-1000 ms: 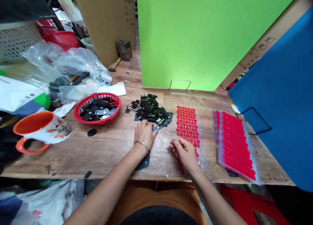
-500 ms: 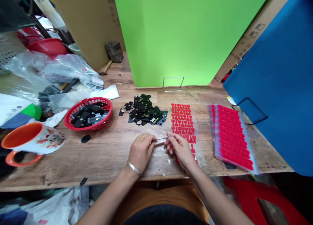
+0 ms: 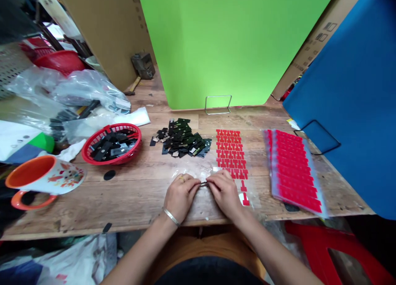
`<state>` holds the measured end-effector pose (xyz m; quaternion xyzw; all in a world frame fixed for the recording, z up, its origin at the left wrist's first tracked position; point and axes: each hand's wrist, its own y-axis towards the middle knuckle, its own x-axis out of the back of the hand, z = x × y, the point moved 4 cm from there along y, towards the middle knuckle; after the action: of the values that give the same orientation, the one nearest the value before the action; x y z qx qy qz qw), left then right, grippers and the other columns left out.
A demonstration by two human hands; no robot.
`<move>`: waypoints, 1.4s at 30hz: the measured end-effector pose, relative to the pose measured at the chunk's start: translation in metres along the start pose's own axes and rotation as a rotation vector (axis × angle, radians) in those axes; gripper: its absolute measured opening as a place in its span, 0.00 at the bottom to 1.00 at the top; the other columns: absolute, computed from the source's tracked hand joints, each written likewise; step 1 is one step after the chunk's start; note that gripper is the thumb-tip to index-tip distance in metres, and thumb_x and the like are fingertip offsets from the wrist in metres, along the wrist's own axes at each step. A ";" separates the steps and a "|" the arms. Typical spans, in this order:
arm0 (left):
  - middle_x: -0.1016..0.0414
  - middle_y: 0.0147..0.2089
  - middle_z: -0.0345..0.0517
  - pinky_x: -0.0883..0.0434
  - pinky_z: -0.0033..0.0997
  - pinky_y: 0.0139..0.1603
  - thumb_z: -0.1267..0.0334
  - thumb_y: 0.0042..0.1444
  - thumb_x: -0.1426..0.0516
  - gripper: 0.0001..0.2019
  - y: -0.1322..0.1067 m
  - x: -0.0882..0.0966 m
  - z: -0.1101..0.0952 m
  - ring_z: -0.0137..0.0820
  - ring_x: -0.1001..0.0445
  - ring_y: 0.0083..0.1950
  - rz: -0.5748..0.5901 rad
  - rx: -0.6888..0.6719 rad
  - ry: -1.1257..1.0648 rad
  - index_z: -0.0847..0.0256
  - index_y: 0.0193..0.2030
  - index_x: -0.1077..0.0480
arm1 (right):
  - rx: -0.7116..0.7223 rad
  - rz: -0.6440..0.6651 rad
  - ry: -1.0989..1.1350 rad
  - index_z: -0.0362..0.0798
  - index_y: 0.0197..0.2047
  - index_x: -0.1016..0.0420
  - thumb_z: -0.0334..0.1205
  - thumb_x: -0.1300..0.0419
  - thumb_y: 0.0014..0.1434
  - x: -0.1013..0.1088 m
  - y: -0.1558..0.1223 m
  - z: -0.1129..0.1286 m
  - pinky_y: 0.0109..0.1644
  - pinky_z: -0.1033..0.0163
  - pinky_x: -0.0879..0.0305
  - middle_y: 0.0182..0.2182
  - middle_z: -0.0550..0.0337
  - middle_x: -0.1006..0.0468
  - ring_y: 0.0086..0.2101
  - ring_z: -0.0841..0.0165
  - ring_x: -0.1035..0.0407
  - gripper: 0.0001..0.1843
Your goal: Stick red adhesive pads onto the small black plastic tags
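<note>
Between my two hands is a small, thin dark piece [image 3: 203, 184], seen nearly edge-on; its exact kind is hard to make out. My left hand [image 3: 181, 194] pinches its left end, and my right hand [image 3: 224, 193] pinches the right end. Just beyond the hands lies a heap of small black flat pieces [image 3: 184, 138], some with pale spots. Beside my right hand is a clear sheet of red T-shaped stickers [image 3: 230, 153], with single stickers in its lower rows.
At left stand a red basket [image 3: 111, 159] of black pieces and an orange-and-white mug [image 3: 46, 175]. Stacked red sticker sheets [image 3: 293, 169] lie at right. A green board [image 3: 229, 45] and a blue board [image 3: 349, 103] rise behind. The table's front edge is close.
My right hand has moved slightly left and down, turning so its fingertips press on the piece's right end. The thin piece now shows darker and shorter between the hands.
</note>
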<state>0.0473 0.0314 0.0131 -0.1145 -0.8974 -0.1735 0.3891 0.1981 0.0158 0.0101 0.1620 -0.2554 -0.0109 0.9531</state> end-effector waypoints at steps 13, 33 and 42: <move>0.29 0.32 0.45 0.34 0.30 0.39 0.65 0.58 0.51 0.09 -0.004 -0.011 0.004 0.31 0.30 0.37 0.027 -0.067 0.162 0.60 0.35 0.31 | 0.186 0.111 -0.356 0.47 0.35 0.27 0.32 0.49 0.60 -0.006 0.002 0.001 0.42 0.56 0.41 0.31 0.54 0.27 0.38 0.63 0.38 0.09; 0.25 0.29 0.45 0.29 0.33 0.36 0.60 0.52 0.45 0.09 0.030 -0.041 -0.012 0.30 0.25 0.30 0.115 0.513 -0.983 0.63 0.36 0.36 | -0.158 0.033 -0.395 0.47 0.28 0.30 0.29 0.45 0.51 0.056 0.026 -0.054 0.39 0.63 0.41 0.29 0.58 0.30 0.34 0.67 0.36 0.05; 0.25 0.26 0.46 0.26 0.28 0.33 0.68 0.50 0.43 0.07 0.054 -0.079 -0.015 0.28 0.24 0.27 0.101 0.611 -1.170 0.66 0.35 0.37 | -0.211 0.180 -0.503 0.46 0.27 0.33 0.28 0.44 0.48 0.052 0.039 -0.054 0.35 0.67 0.44 0.27 0.60 0.33 0.30 0.69 0.38 0.05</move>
<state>0.1285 0.0689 -0.0243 -0.1162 -0.9632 0.1980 -0.1398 0.2676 0.0632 0.0036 0.0310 -0.4944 0.0074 0.8687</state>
